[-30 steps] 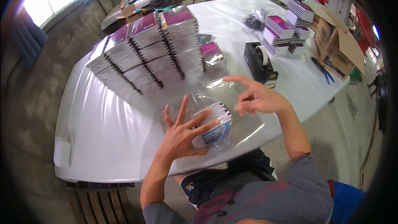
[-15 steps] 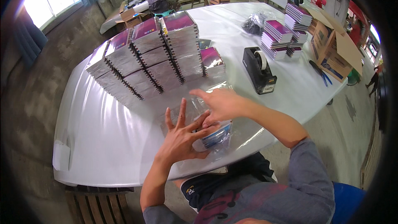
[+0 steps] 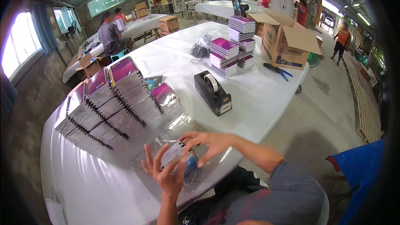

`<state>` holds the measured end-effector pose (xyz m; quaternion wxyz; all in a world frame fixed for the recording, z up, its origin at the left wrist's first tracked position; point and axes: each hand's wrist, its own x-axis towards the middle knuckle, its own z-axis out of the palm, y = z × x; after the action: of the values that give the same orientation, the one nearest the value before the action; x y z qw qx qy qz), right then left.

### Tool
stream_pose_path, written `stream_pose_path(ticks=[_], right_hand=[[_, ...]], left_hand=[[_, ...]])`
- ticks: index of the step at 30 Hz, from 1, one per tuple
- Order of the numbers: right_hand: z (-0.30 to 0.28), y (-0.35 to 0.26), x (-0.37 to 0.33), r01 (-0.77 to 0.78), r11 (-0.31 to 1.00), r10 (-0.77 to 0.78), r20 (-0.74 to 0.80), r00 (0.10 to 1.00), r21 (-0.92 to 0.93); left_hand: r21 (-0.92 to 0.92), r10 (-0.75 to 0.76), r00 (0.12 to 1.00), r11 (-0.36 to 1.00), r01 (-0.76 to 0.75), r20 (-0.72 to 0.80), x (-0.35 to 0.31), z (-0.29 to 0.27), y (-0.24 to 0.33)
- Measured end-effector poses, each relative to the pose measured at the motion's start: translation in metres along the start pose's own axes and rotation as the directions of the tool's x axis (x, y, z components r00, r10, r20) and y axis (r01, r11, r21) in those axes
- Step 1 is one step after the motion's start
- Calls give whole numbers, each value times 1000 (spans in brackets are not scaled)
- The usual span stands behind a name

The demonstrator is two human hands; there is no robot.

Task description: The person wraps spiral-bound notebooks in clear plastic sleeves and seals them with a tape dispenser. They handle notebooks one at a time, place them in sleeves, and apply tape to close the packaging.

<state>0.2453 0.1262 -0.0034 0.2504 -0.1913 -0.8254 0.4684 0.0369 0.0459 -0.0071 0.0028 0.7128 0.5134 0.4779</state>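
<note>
Near the table's front edge, a small stack of spiral-bound notebooks (image 3: 191,166) with a blue cover lies on a clear plastic sheet (image 3: 182,122). Its white page edges and black binding show between my hands. My left hand (image 3: 167,175) is at the stack's near left side, fingers spread. Over the far right side of the stack, my right hand (image 3: 210,143) has its fingers curved and apart; whether the fingertips touch the wrap cannot be told. Beyond them, to the left, stand wrapped piles of purple-covered spiral notebooks (image 3: 121,100).
A black tape dispenser (image 3: 212,93) sits right of the wrapped piles. Farther back are unwrapped purple notebooks (image 3: 225,50), a crumpled plastic bag (image 3: 202,46), blue-handled pliers (image 3: 278,71) and an open cardboard box (image 3: 287,43). People are at other tables; another stands at the right.
The view has swung right and up. My right hand has lifted off my left and its fingers have spread. More of the notebooks' binding edge now shows between my hands.
</note>
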Motion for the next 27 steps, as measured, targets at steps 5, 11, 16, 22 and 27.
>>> stream_pose_path(ticks=[5,11,16,22,27], right_hand=[[31,6,8,51,990,-9,-299,954,132],[36,4,15,-79,930,170,-229,958,360],[33,-3,24,-98,928,192,-238,952,359],[32,6,38,-151,853,285,-203,937,500],[34,2,44,-113,811,320,-275,906,574]], left_hand=[[-474,-261,963,841,261,67,12,-7,-12],[-414,-250,955,861,294,158,-4,-18,-22],[-391,-348,922,835,388,171,-6,-6,-27],[-567,-518,790,560,604,329,10,-7,-27],[-624,-550,779,504,597,300,22,-9,-28]])
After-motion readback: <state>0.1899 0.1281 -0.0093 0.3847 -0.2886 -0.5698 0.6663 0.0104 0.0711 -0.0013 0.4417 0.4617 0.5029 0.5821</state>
